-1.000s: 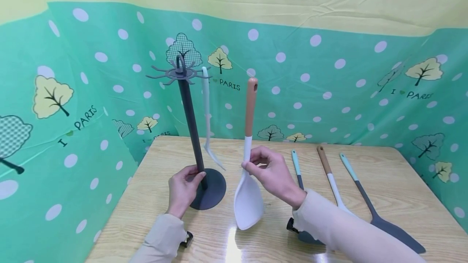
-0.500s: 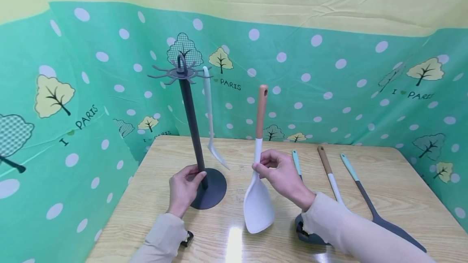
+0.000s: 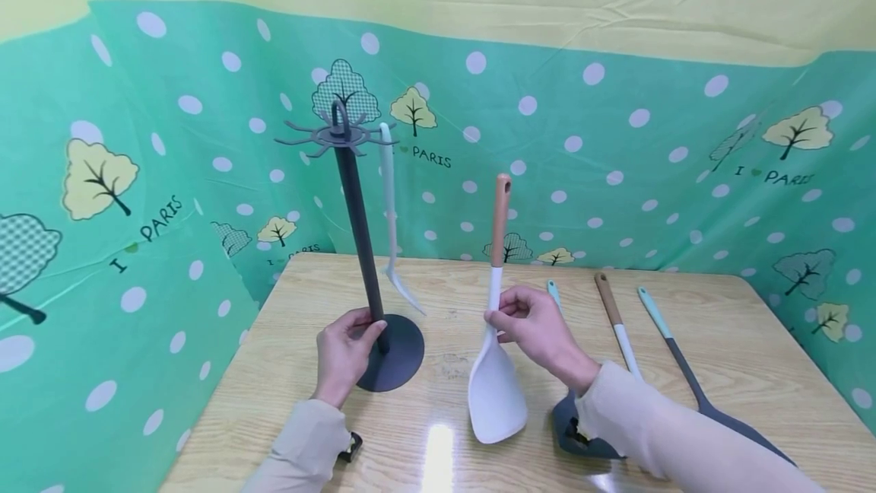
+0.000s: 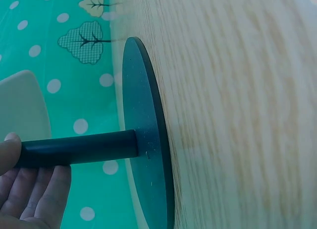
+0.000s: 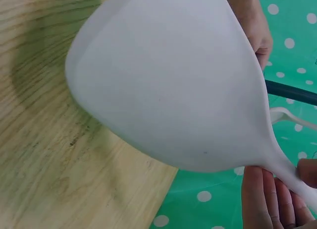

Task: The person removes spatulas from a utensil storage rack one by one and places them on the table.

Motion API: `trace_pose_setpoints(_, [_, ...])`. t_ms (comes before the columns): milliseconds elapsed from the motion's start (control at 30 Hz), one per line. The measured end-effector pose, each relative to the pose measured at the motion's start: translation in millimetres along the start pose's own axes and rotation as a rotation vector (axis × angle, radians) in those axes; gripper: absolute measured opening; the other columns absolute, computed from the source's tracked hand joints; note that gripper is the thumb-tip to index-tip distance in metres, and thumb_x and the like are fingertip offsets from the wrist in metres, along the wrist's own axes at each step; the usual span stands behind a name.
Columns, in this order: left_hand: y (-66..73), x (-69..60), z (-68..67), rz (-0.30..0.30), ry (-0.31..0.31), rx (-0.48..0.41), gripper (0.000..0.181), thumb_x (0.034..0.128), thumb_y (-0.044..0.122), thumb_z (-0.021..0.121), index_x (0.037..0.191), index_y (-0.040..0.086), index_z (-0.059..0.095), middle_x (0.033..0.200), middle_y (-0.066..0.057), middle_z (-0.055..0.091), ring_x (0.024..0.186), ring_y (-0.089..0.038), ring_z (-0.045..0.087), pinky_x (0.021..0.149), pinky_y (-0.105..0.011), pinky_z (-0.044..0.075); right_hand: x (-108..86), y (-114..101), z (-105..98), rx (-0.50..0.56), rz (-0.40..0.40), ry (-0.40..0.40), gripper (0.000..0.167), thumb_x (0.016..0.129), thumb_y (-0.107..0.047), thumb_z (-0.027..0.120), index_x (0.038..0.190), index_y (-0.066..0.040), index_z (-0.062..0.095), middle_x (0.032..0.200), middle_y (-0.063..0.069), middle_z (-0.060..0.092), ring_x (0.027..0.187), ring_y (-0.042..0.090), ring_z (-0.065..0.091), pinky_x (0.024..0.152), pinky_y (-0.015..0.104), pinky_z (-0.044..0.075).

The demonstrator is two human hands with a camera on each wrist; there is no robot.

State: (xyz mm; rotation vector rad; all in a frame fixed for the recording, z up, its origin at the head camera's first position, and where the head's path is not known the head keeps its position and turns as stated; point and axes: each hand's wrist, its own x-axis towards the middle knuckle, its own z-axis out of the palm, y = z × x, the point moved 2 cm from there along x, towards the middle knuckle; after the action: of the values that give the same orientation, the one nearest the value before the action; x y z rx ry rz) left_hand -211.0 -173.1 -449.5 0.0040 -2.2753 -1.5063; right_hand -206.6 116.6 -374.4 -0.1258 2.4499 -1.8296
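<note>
In the head view my left hand (image 3: 345,356) grips the lower post of a black utensil stand (image 3: 357,234), just above its round base (image 3: 393,360). The left wrist view shows thumb and fingers around that post (image 4: 79,147). A pale blue-and-white utensil (image 3: 388,196) hangs from a hook on the stand's right side. To the right of the stand, my right hand (image 3: 544,333) pinches the white neck of a spatula (image 3: 496,394). Its brown handle points up and its broad blade hangs down over the table. The white blade (image 5: 173,85) fills much of the right wrist view.
On the wooden table (image 3: 274,417), to the right, lie a brown-handled white utensil (image 3: 607,299), a dark spatula with a mint handle (image 3: 684,364), and another dark utensil (image 3: 585,443) partly under my right forearm. A green dotted curtain (image 3: 547,135) stands behind.
My right hand has carried the spatula rightward and slightly down, away from the stand. The hanging utensil has swung slightly. My left hand stays on the post.
</note>
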Motion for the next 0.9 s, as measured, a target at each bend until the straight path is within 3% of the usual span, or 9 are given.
trace_pose_setpoints(500, [0.7, -0.6, 0.2, -0.005, 0.002, -0.011, 0.016, 0.0811, 0.012, 0.077, 0.097, 0.009, 0.073, 0.09, -0.004, 0.072, 0.083, -0.018, 0.07, 0.073, -0.029, 0.057, 3.2, 17, -11, 0.015, 0.146, -0.033, 0.014, 0.087, -0.007, 0.068, 0.093, 0.002, 0.059, 0.085, 0.016, 0.061, 0.073, 0.026, 0.068, 0.066, 0.039, 0.059])
trace_pose_setpoints(900, [-0.8, -0.3, 0.5, -0.007, -0.003, -0.007, 0.017, 0.0814, 0.012, 0.077, 0.098, 0.009, 0.073, 0.09, -0.004, 0.072, 0.083, -0.018, 0.07, 0.073, -0.031, 0.057, 9.5, 33, -13, 0.012, 0.308, -0.037, 0.013, 0.088, -0.007, 0.066, 0.093, 0.002, 0.058, 0.087, 0.016, 0.064, 0.074, 0.025, 0.065, 0.065, 0.04, 0.059])
